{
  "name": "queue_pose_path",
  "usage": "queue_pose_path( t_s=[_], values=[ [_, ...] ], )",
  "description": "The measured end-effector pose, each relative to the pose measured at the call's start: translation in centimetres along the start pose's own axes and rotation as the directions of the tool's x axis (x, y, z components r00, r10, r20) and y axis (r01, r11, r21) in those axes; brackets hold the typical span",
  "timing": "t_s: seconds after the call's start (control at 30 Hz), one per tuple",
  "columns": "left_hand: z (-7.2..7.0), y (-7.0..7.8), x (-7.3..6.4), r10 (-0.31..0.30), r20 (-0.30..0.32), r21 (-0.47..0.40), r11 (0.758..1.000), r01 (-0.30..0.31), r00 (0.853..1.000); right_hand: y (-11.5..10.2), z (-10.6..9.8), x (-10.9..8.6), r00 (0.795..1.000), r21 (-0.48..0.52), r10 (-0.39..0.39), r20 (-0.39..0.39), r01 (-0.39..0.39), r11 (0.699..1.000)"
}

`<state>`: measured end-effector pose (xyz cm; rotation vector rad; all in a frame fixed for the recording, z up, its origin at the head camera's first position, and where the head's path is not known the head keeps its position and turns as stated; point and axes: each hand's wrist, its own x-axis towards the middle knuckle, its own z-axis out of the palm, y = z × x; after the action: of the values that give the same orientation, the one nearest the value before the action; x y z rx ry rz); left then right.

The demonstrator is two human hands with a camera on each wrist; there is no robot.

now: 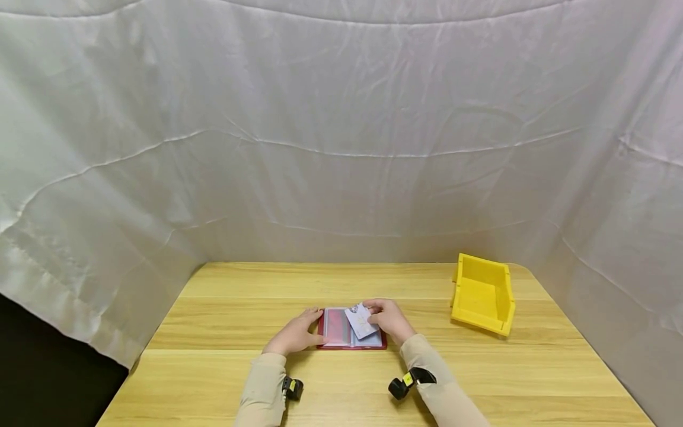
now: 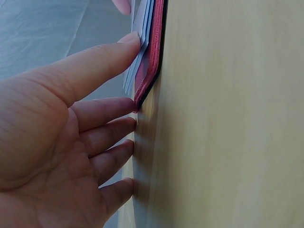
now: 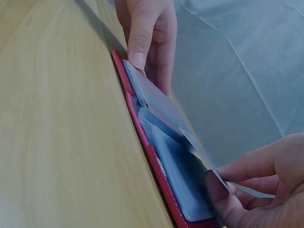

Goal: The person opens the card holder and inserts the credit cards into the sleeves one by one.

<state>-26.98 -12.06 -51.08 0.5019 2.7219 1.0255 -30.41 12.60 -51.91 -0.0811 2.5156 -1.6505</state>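
Observation:
A red card holder lies opened flat on the table, with clear plastic sleeves on both sides. My right hand pinches a whitish card between thumb and fingers. This card is tilted above the holder's right-hand sleeves. On the left side, my left hand holds its thumb against the sleeve pages. Its index fingertip touches the corner of the red cover, and the other fingers extend fairly straight down beside it. The card's printed details are too small to read.
A yellow plastic bin stands at the right rear of the wooden table. Grey-white cloth hangs behind the table and along its sides. Black wrist cameras are strapped to both sleeves.

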Motion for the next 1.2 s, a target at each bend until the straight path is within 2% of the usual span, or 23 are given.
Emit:
queue_pose_path(
  t_s=[0.4, 0.93, 1.2],
  values=[
    [0.2, -0.3, 0.2, -0.003, 0.009, 0.005, 1.000, 0.003, 1.000, -0.2, 1.4, -0.2, 1.000, -0.064, 0.011, -0.020, -0.012, 0.998],
    [0.1, -0.2, 0.1, -0.009, 0.011, 0.004, 1.000, 0.009, 1.000, -0.9, 2.8, -0.8, 0.998, -0.169, -0.064, -0.014, 0.060, 0.984],
    [0.0, -0.2, 0.3, -0.002, 0.017, 0.011, 1.000, 0.002, 1.000, -1.2, 3.0, -1.0, 0.995, -0.224, -0.101, 0.016, 0.102, 0.969]
  ],
)
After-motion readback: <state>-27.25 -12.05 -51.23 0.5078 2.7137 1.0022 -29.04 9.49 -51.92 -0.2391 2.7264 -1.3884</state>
